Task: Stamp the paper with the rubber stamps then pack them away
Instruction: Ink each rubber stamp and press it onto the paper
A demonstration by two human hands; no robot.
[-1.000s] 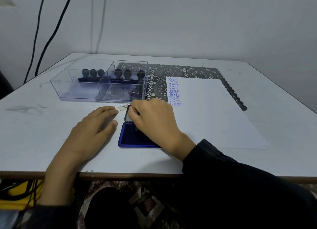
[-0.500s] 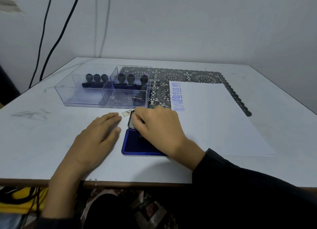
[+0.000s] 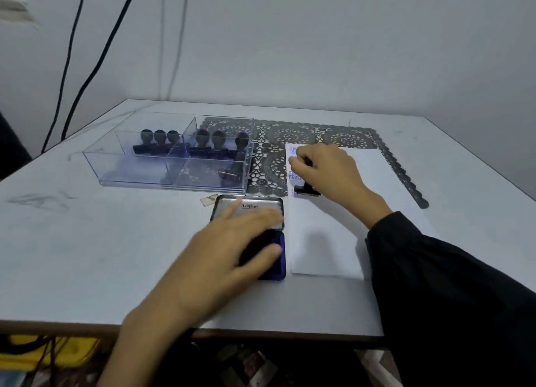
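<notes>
Head: right hand [image 3: 327, 173] fingers curled round black stamp [image 3: 307, 189] on blue-printed paper [image 3: 324, 241].

A single wide-angle view, worn on the person's head, looks forward and down across the table [image 3: 87, 241] towards the wall [image 3: 319, 38] behind it; the table's near edge crosses the bottom of the frame. Both hands lie close beneath the lens; the left hand [image 3: 229, 250] at centre, the right hand [image 3: 327, 171] just beyond.
</notes>
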